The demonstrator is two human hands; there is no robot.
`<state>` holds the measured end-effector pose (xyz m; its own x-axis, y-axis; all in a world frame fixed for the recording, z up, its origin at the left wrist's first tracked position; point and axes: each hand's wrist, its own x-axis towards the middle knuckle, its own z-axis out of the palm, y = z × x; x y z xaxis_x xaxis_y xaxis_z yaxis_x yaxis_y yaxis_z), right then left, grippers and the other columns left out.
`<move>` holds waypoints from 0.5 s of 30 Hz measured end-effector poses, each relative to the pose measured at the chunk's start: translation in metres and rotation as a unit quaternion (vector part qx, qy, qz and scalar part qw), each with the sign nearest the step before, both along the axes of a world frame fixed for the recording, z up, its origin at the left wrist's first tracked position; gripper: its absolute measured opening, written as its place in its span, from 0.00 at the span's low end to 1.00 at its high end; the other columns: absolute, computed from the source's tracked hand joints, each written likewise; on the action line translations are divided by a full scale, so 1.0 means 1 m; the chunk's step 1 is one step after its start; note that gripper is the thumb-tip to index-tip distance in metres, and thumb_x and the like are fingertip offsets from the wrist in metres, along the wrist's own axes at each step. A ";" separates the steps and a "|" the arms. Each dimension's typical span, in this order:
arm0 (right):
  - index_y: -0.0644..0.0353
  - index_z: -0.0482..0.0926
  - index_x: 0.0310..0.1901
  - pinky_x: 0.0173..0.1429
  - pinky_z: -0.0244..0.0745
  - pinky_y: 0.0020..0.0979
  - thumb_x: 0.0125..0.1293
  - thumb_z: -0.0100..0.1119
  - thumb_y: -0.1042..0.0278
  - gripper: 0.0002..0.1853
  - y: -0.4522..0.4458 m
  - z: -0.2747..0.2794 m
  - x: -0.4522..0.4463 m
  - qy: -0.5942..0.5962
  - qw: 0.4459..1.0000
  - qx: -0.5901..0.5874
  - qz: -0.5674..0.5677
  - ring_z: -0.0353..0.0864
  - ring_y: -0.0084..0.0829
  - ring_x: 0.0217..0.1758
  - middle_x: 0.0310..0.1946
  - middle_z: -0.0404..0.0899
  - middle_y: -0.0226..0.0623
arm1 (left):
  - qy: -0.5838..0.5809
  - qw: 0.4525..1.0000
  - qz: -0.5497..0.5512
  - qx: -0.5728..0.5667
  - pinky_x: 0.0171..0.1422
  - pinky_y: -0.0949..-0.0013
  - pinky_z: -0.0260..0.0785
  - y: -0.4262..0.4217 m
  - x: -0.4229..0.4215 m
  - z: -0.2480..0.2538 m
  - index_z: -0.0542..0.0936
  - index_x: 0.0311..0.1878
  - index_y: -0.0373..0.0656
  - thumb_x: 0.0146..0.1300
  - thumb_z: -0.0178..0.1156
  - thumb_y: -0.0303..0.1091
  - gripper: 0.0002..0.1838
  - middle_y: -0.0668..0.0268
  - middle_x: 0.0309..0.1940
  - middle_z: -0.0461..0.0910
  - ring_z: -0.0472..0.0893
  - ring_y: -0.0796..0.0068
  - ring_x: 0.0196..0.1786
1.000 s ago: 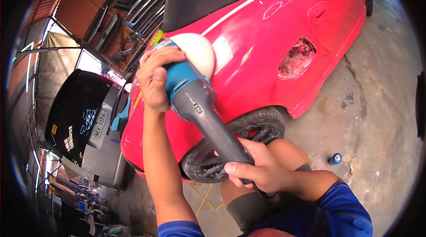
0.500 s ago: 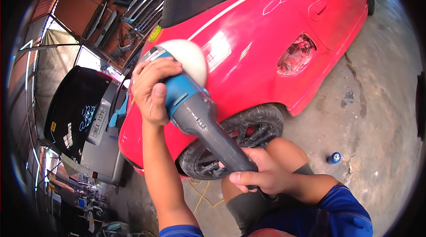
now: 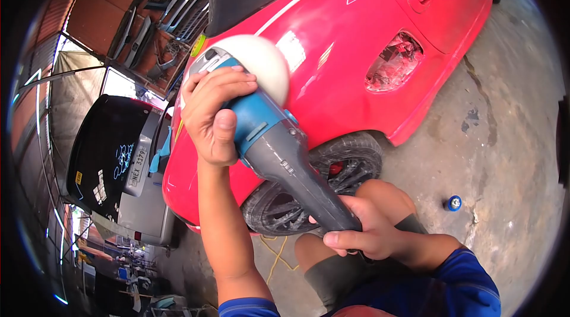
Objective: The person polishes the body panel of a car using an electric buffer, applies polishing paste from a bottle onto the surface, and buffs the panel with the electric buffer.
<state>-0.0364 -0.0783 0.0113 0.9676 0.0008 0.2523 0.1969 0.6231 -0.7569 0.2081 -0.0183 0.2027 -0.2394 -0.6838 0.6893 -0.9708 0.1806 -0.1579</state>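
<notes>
A blue and dark grey electric polisher (image 3: 261, 124) is held in both hands. Its round white pad (image 3: 264, 67) lies against or just over the red car's rear side panel (image 3: 332, 97); I cannot tell whether they touch. My left hand (image 3: 217, 109) is closed over the blue head of the tool, fingers across its top. Lower right, my right hand (image 3: 362, 228) wraps round the end of the dark handle. A square opening (image 3: 395, 62) in the red panel is covered with crumpled, red-stained sheeting. Below the panel sits a dusty black wheel (image 3: 314, 183).
A yellow cord (image 3: 276, 257) lies on the concrete floor by my legs. A small blue-topped can (image 3: 454, 203) stands on the floor to the right. Another vehicle (image 3: 148, 180) is at the left, and car parts (image 3: 148, 38) hang on the back wall. A yellow-green tape roll (image 3: 198, 45) rests by the rear window.
The polisher and both hands have shifted slightly right in view, with the pad a little higher up the panel. The camera view has also moved a bit. Both hands keep their grip.
</notes>
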 end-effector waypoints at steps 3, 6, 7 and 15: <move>0.67 0.75 0.65 0.39 0.74 0.26 0.74 0.66 0.70 0.22 -0.003 -0.005 -0.005 0.003 1.000 0.005 -0.004 0.79 0.19 0.33 0.34 0.79 0.30 | -0.001 1.000 -0.013 0.009 0.74 0.56 0.57 -0.010 -0.004 -0.003 0.90 0.41 0.41 0.73 0.51 0.64 0.34 0.61 0.43 0.91 0.88 0.60 0.55; 0.66 0.75 0.65 0.39 0.74 0.26 0.73 0.66 0.71 0.22 0.001 -0.013 -0.007 0.007 1.000 0.012 0.003 0.80 0.19 0.33 0.35 0.80 0.30 | 0.003 1.000 -0.004 0.007 0.73 0.55 0.57 -0.006 -0.009 -0.008 0.90 0.41 0.41 0.73 0.51 0.65 0.34 0.61 0.43 0.91 0.88 0.60 0.55; 0.66 0.75 0.65 0.39 0.73 0.25 0.73 0.66 0.71 0.22 0.003 -0.014 -0.007 0.008 1.000 0.014 0.005 0.80 0.19 0.33 0.35 0.80 0.30 | 0.002 1.000 0.002 0.006 0.73 0.55 0.57 -0.002 -0.011 -0.009 0.90 0.41 0.41 0.73 0.50 0.66 0.34 0.62 0.43 0.91 0.88 0.60 0.55; 0.65 0.77 0.63 0.39 0.73 0.24 0.71 0.69 0.70 0.21 0.016 -0.028 -0.003 0.019 0.999 -0.017 0.042 0.80 0.19 0.32 0.35 0.80 0.29 | -0.018 0.996 0.070 -0.043 0.72 0.56 0.58 0.048 -0.016 -0.030 0.90 0.40 0.41 0.74 0.46 0.70 0.39 0.61 0.42 0.91 0.88 0.59 0.55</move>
